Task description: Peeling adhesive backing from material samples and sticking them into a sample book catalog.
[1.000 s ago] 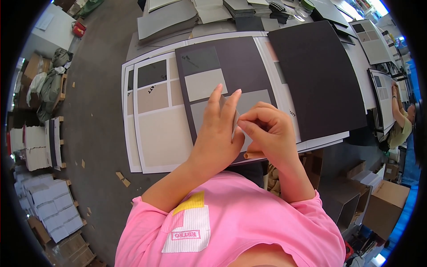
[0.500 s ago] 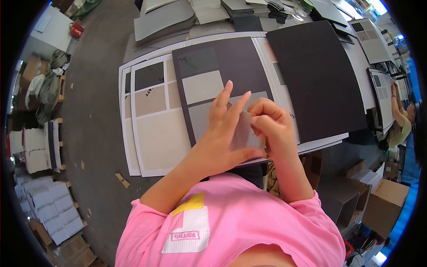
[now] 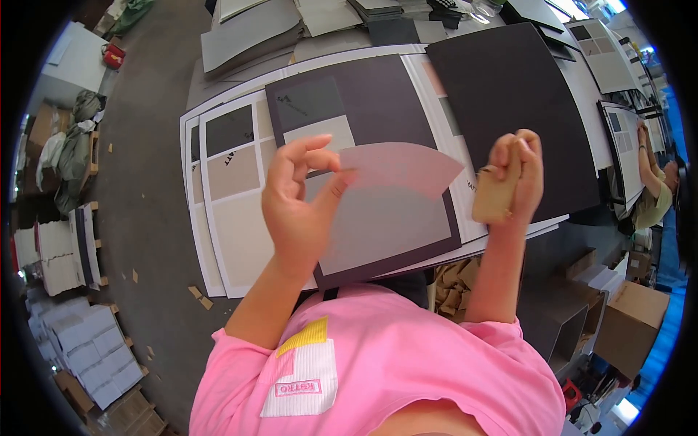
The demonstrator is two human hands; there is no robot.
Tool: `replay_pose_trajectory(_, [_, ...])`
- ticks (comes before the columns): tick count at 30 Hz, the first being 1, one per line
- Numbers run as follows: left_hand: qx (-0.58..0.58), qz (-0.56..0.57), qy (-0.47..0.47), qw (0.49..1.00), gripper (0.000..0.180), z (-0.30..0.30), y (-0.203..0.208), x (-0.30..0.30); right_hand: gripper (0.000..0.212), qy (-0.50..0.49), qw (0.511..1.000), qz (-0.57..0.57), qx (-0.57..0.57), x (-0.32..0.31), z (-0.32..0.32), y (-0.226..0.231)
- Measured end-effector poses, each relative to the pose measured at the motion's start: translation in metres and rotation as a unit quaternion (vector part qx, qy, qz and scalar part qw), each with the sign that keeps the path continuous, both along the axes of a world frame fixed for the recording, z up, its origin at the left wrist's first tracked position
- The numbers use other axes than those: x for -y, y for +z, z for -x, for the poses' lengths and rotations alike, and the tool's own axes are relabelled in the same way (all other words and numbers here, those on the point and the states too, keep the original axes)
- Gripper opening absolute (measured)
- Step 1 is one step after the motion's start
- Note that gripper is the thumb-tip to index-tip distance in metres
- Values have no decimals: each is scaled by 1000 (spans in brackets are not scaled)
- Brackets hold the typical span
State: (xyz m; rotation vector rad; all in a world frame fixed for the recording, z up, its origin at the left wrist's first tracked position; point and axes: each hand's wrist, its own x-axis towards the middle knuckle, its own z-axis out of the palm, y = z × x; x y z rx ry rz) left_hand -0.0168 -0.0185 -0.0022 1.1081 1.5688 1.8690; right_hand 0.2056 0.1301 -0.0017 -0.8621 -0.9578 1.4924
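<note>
My left hand (image 3: 297, 207) pinches one edge of a thin pinkish-grey swatch sheet (image 3: 400, 166) between thumb and forefinger. The sheet is held above a dark sample board (image 3: 382, 91), its far end curving toward the right. Stuck on that board are a dark grey-green swatch (image 3: 309, 102), a cream swatch (image 3: 320, 134) and a large grey swatch (image 3: 392, 232). My right hand (image 3: 527, 174) is closed round a tan strip of backing paper (image 3: 493, 198), which hangs over the black cover panel (image 3: 520, 94) of the board.
White-framed sample boards (image 3: 236, 251) lie stacked under the dark one at the left. Piles of grey sheets (image 3: 251, 40) stand along the table's far side. Tan paper scraps (image 3: 456, 285) fill a container below the near edge. Another person (image 3: 651, 189) works at far right.
My hands have moved apart, the left to the left and the right to the right. The tan backing paper is now off the swatch sheet and in my right hand.
</note>
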Motion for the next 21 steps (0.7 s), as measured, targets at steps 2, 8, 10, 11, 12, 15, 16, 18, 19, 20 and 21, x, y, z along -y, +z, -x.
replay_pose_trajectory(2, [14, 5, -6, 1000, 28, 9, -3, -7, 27, 101, 995, 0, 15, -7, -14, 0])
replay_pose_trajectory(8, [107, 139, -36, 984, 11, 16, -3, -29, 30, 303, 943, -61, 124, 2, 6, -10])
replay_pose_trajectory(10, [156, 152, -71, 973, 9, 20, -9, -38, 10, 245, 947, -28, 205, -6, 17, -8])
replay_pose_trajectory(11, [158, 158, -67, 972, 9, 22, -17, -43, 9, 247, 936, -20, 249, -14, 23, -5])
replay_pose_trajectory(12, [122, 148, -45, 980, 11, 24, -30, -51, 8, 246, 924, -12, 293, -22, 28, -6])
replay_pose_trajectory(15, [-18, 193, 49, 980, 16, 28, -39, -68, 12, 217, 916, 15, 336, -48, 50, -17])
replay_pose_trajectory(16, [-20, 221, 28, 975, 16, 31, -40, -74, 17, 222, 927, 14, 301, -55, 54, -20])
replay_pose_trajectory(18, [15, 222, -26, 975, 16, 34, -50, -83, 17, 251, 901, 36, 351, -71, 57, -29])
replay_pose_trajectory(19, [19, 229, -24, 973, 16, 33, -53, -84, 17, 265, 881, 46, 389, -77, 60, -31])
replay_pose_trajectory(20, [16, 261, -31, 965, 15, 32, -53, -86, 17, 269, 879, 52, 390, -83, 61, -38])
replay_pose_trajectory(21, [15, 290, -42, 956, 14, 31, -53, -89, 18, 281, 857, 54, 429, -90, 59, -44])
